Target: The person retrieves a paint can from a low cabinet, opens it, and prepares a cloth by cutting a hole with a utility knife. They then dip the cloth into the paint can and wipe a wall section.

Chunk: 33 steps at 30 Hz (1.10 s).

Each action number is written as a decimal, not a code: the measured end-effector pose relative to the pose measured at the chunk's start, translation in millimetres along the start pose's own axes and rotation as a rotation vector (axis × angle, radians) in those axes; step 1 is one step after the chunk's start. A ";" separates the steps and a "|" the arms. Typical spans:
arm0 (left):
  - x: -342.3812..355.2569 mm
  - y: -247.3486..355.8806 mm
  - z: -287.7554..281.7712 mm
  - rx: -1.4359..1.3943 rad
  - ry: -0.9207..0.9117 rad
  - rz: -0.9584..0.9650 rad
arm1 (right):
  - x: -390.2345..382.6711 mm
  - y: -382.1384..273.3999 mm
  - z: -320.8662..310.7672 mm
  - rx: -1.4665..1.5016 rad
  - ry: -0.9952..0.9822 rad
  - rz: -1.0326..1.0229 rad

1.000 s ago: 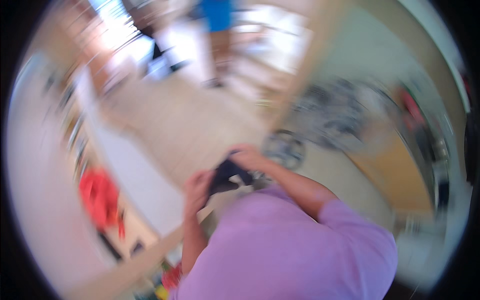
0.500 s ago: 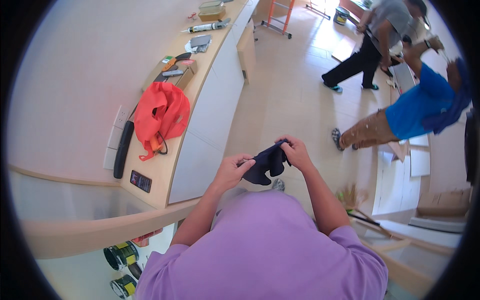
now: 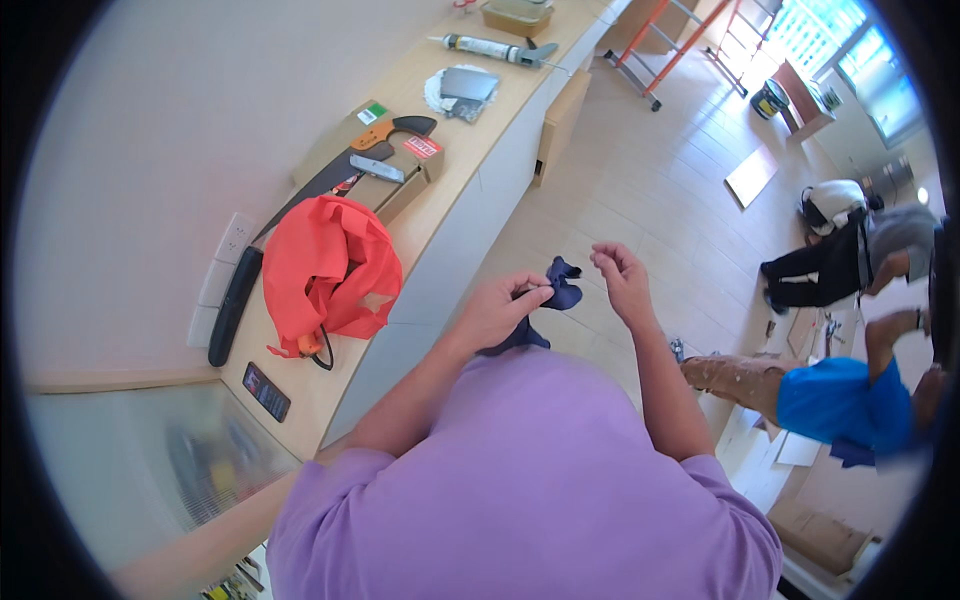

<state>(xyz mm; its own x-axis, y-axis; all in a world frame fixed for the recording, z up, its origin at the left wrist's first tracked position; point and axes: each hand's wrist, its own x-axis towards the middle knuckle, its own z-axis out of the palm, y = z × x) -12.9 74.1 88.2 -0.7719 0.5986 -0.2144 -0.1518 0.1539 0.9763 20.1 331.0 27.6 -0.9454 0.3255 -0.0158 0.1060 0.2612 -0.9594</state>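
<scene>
"Any lettering on that counter (image 3: 468,150)?"

"White print on a red label (image 3: 423,147), stuck to the cardboard box (image 3: 402,200). There's a green-and-white sticker (image 3: 372,111) beyond the handsaw (image 3: 370,138), too small to read."

"And the sealant tube (image 3: 482,46)?"

"Markings I can't make out. The smartphone's (image 3: 266,392) screen is just as illegible from here."

Counter (image 3: 475,140) — red bag (image 3: 300,270), phone (image 3: 266,392)

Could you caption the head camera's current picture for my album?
Beside a counter bearing a red bag, the left fingers pinch dark blue cloth while the right fingers hover apart from it.
</scene>
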 end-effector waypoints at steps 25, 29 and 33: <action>-19.6 43.8 53.0 -0.262 1.404 -0.318 | 297.7 -162.9 366.4 -0.391 -1.267 -1.521; -52.5 46.9 91.4 -0.365 1.649 -0.267 | 256.8 -181.6 318.2 -0.009 -1.330 -0.686; -110.2 32.4 121.9 -0.353 1.805 -0.233 | 173.8 -179.5 259.2 0.237 -1.378 -0.253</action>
<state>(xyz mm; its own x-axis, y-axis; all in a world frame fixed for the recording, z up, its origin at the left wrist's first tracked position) 142.5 109.0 140.0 -0.3239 -0.9057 -0.2736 -0.2610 -0.1924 0.9460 -243.1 105.2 124.1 -0.4846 -0.8740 0.0352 -0.0320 -0.0225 -0.9992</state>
